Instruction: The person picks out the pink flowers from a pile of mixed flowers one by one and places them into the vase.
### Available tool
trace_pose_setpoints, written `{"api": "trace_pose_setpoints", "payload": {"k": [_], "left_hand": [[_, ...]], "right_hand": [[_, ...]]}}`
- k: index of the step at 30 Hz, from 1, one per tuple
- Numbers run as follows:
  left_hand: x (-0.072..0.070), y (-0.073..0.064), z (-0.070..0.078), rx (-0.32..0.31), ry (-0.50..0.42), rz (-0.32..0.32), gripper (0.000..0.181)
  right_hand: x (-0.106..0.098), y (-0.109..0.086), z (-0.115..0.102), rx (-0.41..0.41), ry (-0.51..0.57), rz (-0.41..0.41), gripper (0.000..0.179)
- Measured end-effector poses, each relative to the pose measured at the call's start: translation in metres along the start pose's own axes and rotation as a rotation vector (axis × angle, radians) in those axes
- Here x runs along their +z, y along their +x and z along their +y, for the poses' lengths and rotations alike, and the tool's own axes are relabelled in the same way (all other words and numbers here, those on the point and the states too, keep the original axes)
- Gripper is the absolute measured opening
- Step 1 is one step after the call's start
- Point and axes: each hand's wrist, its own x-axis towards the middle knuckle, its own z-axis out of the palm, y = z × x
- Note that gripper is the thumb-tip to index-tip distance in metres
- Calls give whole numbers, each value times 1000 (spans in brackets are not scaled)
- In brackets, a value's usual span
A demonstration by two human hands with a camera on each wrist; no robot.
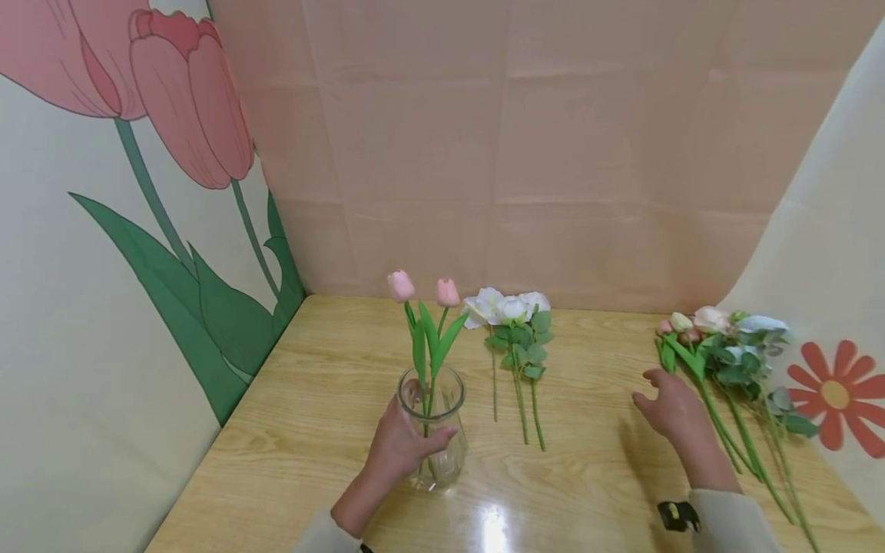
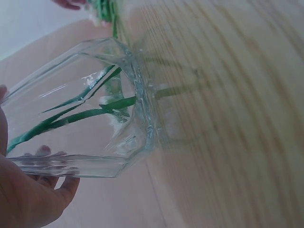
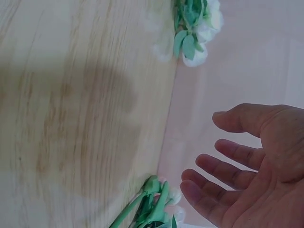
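My left hand [image 1: 404, 438] grips a clear glass vase [image 1: 449, 453] around its side, thumb across the front. Two pink tulips [image 1: 447, 293] with green leaves stand in it, and their stems [image 2: 85, 114] show through the glass in the left wrist view. On the right, my right hand [image 1: 674, 407] is held above the table with fingers spread and nothing in them. Nearest to it lies a bundle of mixed flowers [image 1: 712, 346], with pink and pale blooms, tulip leaves and long green stems. In the right wrist view, the palm [image 3: 285, 161] and loosely bent fingers show.
Several white flowers [image 1: 512, 309] with green leaves lie at the back middle of the wooden table [image 1: 311, 430], stems toward me. A pinkish cloth backdrop [image 1: 567, 153] rises behind the table. Printed cloths with tulips [image 1: 193, 100] and a red flower [image 1: 835, 393] flank it.
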Motion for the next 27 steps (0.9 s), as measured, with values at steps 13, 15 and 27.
{"api": "trace_pose_setpoints", "payload": {"k": [13, 15, 27], "left_hand": [[-1, 0, 2, 8, 10, -2, 95], [-1, 1, 2, 5, 13, -3, 95], [-1, 1, 1, 14, 19, -1, 95]], "right_hand": [[-3, 6, 17, 48, -18, -42, 62], [-3, 7, 20, 61, -17, -58, 63], [-4, 10, 33, 116, -11, -125, 66]]}}
